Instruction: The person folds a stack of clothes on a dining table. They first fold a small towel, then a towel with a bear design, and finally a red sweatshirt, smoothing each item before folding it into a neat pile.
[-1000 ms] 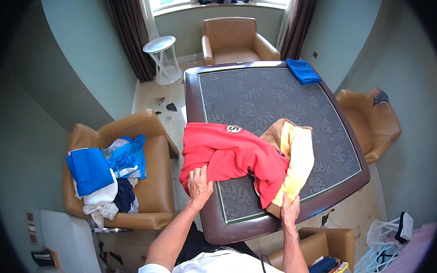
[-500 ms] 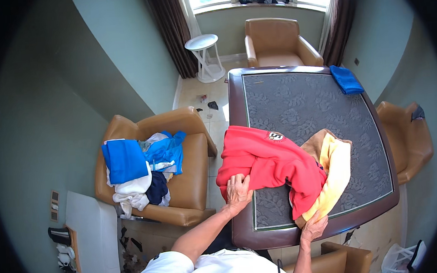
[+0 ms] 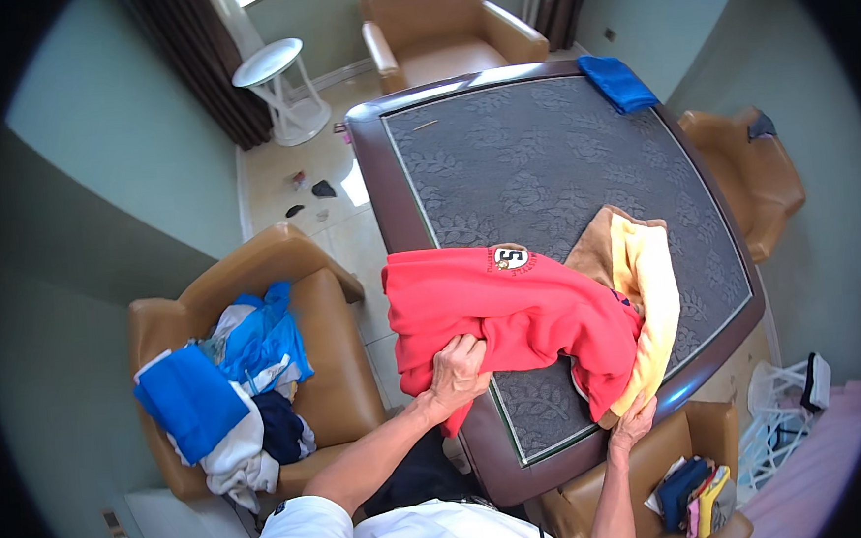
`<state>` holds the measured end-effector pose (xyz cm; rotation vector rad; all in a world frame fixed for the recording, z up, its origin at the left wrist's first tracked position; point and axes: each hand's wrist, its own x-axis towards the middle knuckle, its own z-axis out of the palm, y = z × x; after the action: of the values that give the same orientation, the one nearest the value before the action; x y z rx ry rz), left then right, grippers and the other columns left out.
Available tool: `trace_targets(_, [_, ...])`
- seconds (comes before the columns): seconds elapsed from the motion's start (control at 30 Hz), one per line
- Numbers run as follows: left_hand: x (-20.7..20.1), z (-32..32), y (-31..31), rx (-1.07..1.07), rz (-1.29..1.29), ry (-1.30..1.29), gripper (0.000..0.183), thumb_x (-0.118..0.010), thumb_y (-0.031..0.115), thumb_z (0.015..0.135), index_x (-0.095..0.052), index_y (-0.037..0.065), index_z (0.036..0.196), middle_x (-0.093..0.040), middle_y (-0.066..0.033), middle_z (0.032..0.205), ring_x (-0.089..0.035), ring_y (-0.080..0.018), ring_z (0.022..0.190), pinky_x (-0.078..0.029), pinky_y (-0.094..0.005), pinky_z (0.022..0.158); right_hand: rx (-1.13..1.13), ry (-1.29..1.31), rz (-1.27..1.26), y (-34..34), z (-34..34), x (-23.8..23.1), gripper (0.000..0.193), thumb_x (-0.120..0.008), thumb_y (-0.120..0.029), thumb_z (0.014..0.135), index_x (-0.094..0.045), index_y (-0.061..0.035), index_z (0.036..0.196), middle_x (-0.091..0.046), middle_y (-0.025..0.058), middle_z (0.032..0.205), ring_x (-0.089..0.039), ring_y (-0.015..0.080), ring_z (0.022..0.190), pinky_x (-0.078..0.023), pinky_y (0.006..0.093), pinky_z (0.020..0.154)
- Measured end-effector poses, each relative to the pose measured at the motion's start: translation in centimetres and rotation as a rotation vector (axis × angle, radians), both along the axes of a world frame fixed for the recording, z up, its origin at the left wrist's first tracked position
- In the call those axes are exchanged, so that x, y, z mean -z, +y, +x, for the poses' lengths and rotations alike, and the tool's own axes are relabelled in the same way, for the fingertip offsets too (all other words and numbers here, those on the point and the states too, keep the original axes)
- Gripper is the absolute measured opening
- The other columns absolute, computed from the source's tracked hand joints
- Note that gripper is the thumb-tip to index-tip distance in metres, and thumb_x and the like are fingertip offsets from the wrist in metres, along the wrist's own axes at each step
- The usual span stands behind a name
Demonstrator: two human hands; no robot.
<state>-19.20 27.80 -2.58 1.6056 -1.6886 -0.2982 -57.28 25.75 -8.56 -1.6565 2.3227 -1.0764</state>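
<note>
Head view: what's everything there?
Table: 1, brown-grey, centre
Badged garment: 1, red, on table
Fabric: count unclear, yellow-brown, beside garment
Folded cloth: 1, blue, table's far-right corner
Armchairs: 4, tan, around table
Clothes pile: 1, blue-white, left armchair
Clothes stack: 1, multicoloured, near armchair
Cloth: 1, grey, right armchair
Side table: 1, white, far left
Curtains: 2, brown, background
Scraps: several, mostly dark, floor
Left grip: 1, bare, on garment
Right grip: 1, bare, on fabric

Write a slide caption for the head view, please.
Left hand on a red garment, right hand on yellow cloth, over a table beside a chair heaped with clothes.
</note>
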Motion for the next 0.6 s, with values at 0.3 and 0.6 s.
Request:
trace_targets(0.3, [-0.1,4.2,-3.1,-0.016,0.108,0.64,0.035,-0.071,-0.001,0.078,-0.068,-0.005,0.113,-0.074,-0.0138,0.104,-0.069,-0.0187,0.089,-0.056,-0.0339,0.081,0.026,-0.059,0.034,-0.7,-0.3,0.6,0.033,-0.057,-0.034,0.103,-0.06,-0.0013,0.11,-0.063,0.0253,0.095,-0.062,0.0448,0.09,-0.048,0.0511,0.077])
trace_targets(0.6, [-7.9,9.8,-9.4,-0.174,0.132,1.038,0.031,-0.059,-0.006,0.082,-0.07,-0.003,0.112,-0.073,-0.0073,0.101,-0.068,-0.0176,0.088,-0.055,-0.0304,0.081,-0.057,-0.638,0.049,0.9,8.8,-6.0,0.058,-0.079,-0.033,0.088,-0.057,0.0009,0.129,-0.069,0.0175,0.116,-0.066,0.0282,0.107,-0.051,0.0403,0.095])
